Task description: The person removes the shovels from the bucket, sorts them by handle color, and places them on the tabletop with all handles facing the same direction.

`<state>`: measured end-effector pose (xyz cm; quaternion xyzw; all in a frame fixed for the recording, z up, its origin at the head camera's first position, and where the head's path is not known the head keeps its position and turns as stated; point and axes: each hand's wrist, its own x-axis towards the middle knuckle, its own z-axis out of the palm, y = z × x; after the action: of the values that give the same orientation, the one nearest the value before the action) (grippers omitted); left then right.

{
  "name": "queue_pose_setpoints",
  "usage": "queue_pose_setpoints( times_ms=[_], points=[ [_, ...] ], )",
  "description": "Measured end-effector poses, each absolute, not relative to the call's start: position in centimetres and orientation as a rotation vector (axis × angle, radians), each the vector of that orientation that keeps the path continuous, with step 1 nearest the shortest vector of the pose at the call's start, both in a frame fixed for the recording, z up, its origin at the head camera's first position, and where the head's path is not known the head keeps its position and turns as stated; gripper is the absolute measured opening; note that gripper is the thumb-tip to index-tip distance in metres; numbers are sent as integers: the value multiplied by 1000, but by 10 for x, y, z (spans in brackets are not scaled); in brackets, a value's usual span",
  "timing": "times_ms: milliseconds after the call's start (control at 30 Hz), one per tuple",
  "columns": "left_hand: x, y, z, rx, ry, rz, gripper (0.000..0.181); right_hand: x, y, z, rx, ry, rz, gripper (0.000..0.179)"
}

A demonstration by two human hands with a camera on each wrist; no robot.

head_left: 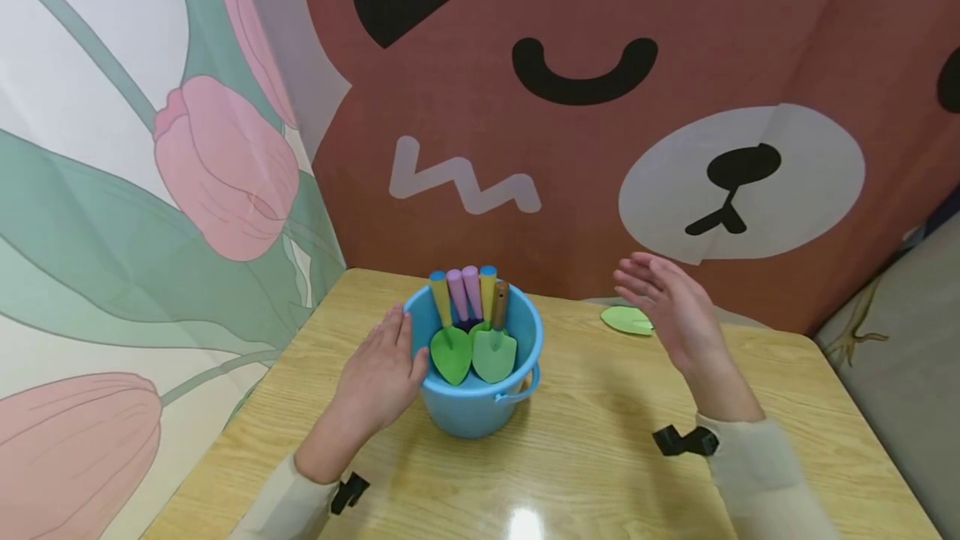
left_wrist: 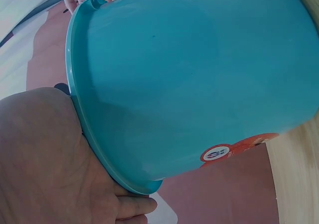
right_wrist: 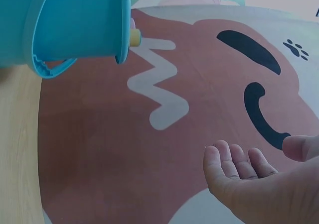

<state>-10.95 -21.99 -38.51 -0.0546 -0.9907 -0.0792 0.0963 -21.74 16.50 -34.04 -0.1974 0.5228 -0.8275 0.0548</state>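
A blue bucket (head_left: 468, 417) stands upright on the table, its handle hanging down at the right front. Inside it are several toy garden tools: a green trowel (head_left: 452, 354) with a yellow handle, a pale green spade (head_left: 494, 356) with a brown handle, and others with purple handles (head_left: 457, 293) pointing up. My left hand (head_left: 378, 373) lies along the bucket's left rim with straight fingers; the left wrist view shows it against the rim (left_wrist: 75, 79). Raised to the right of the bucket, my right hand (head_left: 678, 315) holds nothing, its fingers loosely bent.
A light green, leaf-shaped piece (head_left: 626, 320) lies at the table's back edge, partly hidden by my right hand. The wooden table (head_left: 585, 448) meets a printed bear curtain (head_left: 570, 215) behind and a tulip curtain (head_left: 225, 165) at left.
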Motion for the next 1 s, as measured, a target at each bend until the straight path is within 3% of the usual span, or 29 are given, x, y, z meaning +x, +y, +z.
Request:
queue_pose_setpoints(
  times_ms=[267,1000],
  points=[
    [-109,-220,-385,-162,-2945,-232,70,-220,147,-339,-582,1681,-2456,30],
    [-110,-220,-386,-153,-2940,-244,70,-226,112,-340,-533,1846,-2324,30]
  ],
)
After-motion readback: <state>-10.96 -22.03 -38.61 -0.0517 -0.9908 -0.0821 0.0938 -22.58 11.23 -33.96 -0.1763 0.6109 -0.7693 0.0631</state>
